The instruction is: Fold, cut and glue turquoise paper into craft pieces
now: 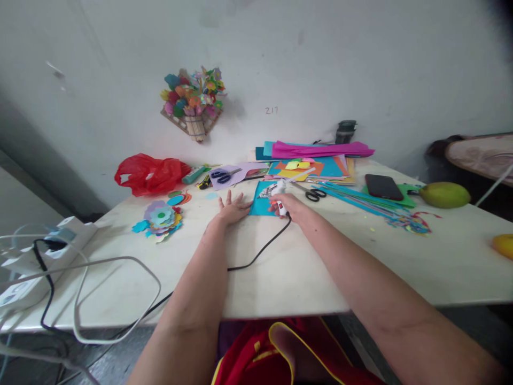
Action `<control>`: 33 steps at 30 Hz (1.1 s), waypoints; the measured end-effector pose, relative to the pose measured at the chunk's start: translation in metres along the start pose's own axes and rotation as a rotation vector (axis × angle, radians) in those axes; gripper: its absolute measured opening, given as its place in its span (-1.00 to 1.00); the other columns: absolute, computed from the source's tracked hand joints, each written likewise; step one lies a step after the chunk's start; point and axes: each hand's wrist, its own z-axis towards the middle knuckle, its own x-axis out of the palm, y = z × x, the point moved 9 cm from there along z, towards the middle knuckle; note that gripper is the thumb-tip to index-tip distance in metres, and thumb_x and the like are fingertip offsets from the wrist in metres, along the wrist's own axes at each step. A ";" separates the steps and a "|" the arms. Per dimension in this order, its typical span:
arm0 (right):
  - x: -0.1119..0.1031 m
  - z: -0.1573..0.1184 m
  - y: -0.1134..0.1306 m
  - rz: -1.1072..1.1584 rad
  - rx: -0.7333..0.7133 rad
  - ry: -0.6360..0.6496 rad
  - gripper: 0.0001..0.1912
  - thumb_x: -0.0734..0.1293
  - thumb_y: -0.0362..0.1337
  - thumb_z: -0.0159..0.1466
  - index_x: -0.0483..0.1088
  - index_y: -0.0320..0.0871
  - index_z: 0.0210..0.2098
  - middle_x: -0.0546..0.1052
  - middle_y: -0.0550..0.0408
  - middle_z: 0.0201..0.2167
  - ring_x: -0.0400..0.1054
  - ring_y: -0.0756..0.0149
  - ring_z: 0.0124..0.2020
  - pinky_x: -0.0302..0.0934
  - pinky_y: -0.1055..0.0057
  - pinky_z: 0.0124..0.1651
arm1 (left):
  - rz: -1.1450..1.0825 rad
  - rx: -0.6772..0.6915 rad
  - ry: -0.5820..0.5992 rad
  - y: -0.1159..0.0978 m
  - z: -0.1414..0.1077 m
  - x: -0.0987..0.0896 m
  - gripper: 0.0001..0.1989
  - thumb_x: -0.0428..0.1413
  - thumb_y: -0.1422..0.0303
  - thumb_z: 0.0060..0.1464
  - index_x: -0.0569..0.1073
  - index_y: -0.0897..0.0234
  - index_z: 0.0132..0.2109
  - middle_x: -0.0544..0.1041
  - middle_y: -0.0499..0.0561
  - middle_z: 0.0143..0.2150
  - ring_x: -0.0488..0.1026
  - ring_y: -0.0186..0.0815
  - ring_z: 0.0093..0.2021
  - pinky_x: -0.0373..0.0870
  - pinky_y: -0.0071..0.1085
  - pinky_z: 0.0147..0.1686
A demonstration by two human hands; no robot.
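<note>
A blue paper sheet (260, 207) lies on the white table between my hands. My right hand (285, 206) is wrapped round a white glue gun (280, 188) with a red switch, its nozzle pointing left over the sheet. A black cord runs from its handle toward the lower left. Flat on the table, my left hand (233, 208) has its fingers spread, the fingertips beside the sheet's left edge. Whether glue lies on the paper is too small to tell.
Black scissors (315, 195), blue strips (352, 203), a phone (383, 187) and a green mango (444, 195) lie right. Paper flowers (161, 218), a red bag (150, 174) and a power strip (28, 272) with loose cables are left. Stacked coloured paper (336, 167) lies behind.
</note>
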 end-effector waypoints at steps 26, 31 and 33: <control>-0.002 0.002 0.002 0.043 -0.013 0.021 -0.92 0.23 -0.35 0.11 0.28 -0.24 -0.47 0.45 0.04 -0.69 0.19 0.47 -0.77 0.01 0.56 -0.76 | -0.047 -0.145 0.055 0.007 0.003 0.002 -0.38 -0.35 -0.07 0.08 -0.07 -0.15 0.28 -0.22 -0.26 0.35 -0.55 -0.02 0.30 -0.48 0.17 0.16; -0.003 0.002 0.001 0.036 -0.011 -0.010 -0.92 0.25 -0.34 0.10 0.29 -0.25 -0.47 0.45 0.04 -0.68 0.21 0.46 -0.75 0.02 0.57 -0.76 | -0.003 -0.179 -0.026 0.011 0.012 0.006 -0.39 -0.32 -0.08 0.07 0.01 -0.15 0.26 -0.16 -0.24 0.35 -0.56 -0.01 0.30 -0.56 0.19 0.14; -0.002 0.002 0.001 0.038 -0.009 -0.014 -0.92 0.25 -0.34 0.10 0.30 -0.25 -0.48 0.46 0.04 -0.67 0.21 0.46 -0.75 0.01 0.57 -0.76 | 0.018 -0.192 -0.037 0.013 0.014 0.007 -0.38 -0.29 -0.10 0.05 0.03 -0.15 0.26 -0.16 -0.22 0.35 -0.57 0.00 0.29 -0.56 0.20 0.13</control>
